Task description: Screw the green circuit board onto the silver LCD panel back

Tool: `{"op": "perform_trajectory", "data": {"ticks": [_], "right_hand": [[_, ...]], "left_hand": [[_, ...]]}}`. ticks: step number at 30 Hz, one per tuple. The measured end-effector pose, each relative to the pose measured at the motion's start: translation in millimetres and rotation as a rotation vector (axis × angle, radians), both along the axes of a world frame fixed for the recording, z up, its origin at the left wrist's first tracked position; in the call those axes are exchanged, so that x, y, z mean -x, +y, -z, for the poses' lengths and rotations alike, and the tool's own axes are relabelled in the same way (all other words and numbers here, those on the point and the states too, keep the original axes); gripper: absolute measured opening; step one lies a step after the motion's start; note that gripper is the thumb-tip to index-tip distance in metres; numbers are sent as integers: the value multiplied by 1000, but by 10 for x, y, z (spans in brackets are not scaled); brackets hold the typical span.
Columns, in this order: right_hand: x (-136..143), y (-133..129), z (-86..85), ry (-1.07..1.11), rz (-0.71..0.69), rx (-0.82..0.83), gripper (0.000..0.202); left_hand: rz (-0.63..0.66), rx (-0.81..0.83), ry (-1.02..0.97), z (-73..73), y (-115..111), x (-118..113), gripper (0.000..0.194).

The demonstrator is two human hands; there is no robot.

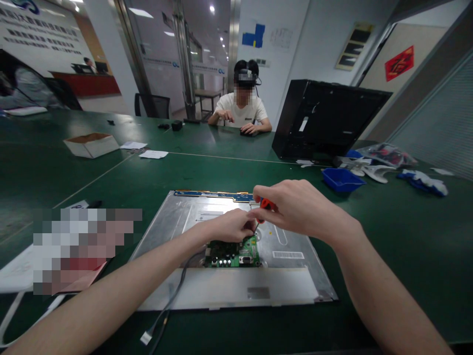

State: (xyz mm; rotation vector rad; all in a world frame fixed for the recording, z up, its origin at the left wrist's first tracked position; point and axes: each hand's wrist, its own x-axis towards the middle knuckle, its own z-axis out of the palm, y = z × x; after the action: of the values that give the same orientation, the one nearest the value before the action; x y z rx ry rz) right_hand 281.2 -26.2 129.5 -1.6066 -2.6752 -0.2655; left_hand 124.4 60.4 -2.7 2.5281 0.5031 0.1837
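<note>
A metal-backed display panel (pixel 295 286) lies flat on the green table. On its middle sits a green circuit board (pixel 231 259) with ports along its near edge. My right hand (pixel 284 207) is closed around a red screwdriver (pixel 266 203), whose thin shaft slants down to the board's upper right corner. Close beside the shaft, my left hand (pixel 234 227) rests over the top of the board with its fingers pressed together near the tip; what they hold, if anything, is hidden. A grey cable (pixel 177 288) runs from the board's left side to a white connector (pixel 146 337) at the near edge.
A blue tray (pixel 342 180), a glove (pixel 423 182) and a black monitor housing (pixel 328 118) stand at the right. Farther left is an open white box (pixel 91 145). Papers (pixel 22 266) lie at the left. Across the table sits a person (pixel 242 108).
</note>
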Motion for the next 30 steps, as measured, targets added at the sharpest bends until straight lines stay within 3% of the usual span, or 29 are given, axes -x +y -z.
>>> {"op": "perform_trajectory", "data": {"ticks": [4,14,18,23,30], "right_hand": [[-14,2,-7,5,-3,21,12],[3,47,24,-9,30,-6,26],[-13,40,16,11,20,-2,11],[-15,-10,-8,51,-61,50,24],[-10,52,20,-40,17,-41,26]], "left_hand": [[-36,20,15,-2,1,-6,9],[-22,15,4,22,9,3,10],[-35,6,6,12,4,-1,9],[-32,-1,4,-14,-9,-5,9],[-29,9,17,5,-9,-8,9]]}}
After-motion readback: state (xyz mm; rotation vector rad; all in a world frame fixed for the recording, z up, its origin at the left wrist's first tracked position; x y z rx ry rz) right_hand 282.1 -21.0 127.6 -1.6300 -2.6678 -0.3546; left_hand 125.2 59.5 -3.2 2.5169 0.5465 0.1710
